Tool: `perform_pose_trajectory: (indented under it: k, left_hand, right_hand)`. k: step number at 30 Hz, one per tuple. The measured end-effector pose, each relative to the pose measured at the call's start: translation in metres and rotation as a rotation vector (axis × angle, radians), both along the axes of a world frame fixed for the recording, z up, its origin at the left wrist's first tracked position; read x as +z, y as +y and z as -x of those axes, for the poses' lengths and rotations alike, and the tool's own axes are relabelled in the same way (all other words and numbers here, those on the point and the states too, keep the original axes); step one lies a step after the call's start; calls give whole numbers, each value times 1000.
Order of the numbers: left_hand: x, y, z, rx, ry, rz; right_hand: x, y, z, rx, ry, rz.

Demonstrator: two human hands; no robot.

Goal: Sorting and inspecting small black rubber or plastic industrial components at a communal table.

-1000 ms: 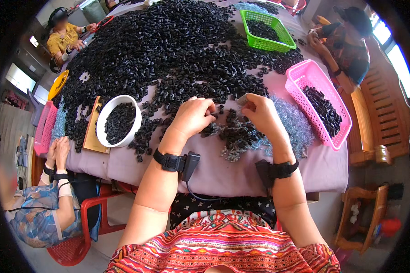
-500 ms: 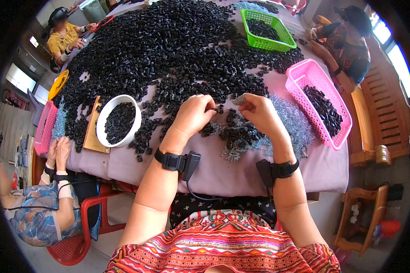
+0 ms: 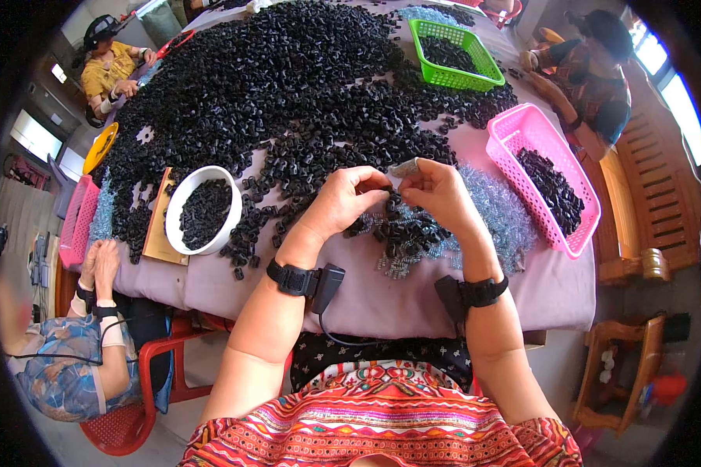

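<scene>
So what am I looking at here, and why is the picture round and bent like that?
There is no machine: this is a person's view from a wide camera worn on the head, looking down, which bends the edges. The left hand and right hand meet over a table and pinch a small grey piece between them. Each wrist wears a black band. A huge heap of small black parts covers the table, with a white bowl, a green basket and a pink basket holding more. Other people sit around it.
</scene>
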State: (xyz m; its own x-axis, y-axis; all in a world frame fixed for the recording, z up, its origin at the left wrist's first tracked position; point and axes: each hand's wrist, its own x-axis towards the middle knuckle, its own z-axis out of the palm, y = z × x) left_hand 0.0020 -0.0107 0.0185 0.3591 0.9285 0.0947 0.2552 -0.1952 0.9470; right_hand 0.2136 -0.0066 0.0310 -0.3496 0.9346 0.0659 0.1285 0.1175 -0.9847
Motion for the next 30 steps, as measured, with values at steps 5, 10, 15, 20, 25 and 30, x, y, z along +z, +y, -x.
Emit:
perform_pose_trajectory:
  k: [5,10,15,20,25,30]
  left_hand:
    - [-4,-1,-1,-44,-86,46]
    - [-9,1,-4,-54,-111,86]
    - [-11,3,-5,-19,-145,81]
    - [-7,0,-6,-7,-142,59]
    - [-8,3,-5,43,-216,58]
    - [-10,4,-4,103,-199,-5]
  right_hand:
    - [-8,4,6,-30,34,-90]
    - [-10,1,11,-85,-35,-166]
    - [-14,0,13,-156,-72,-229]
    - [-10,-1,15,-155,-188,-266]
    - [-12,0,16,-128,-110,-235]
    - [-9,-2,18,-97,-29,-173]
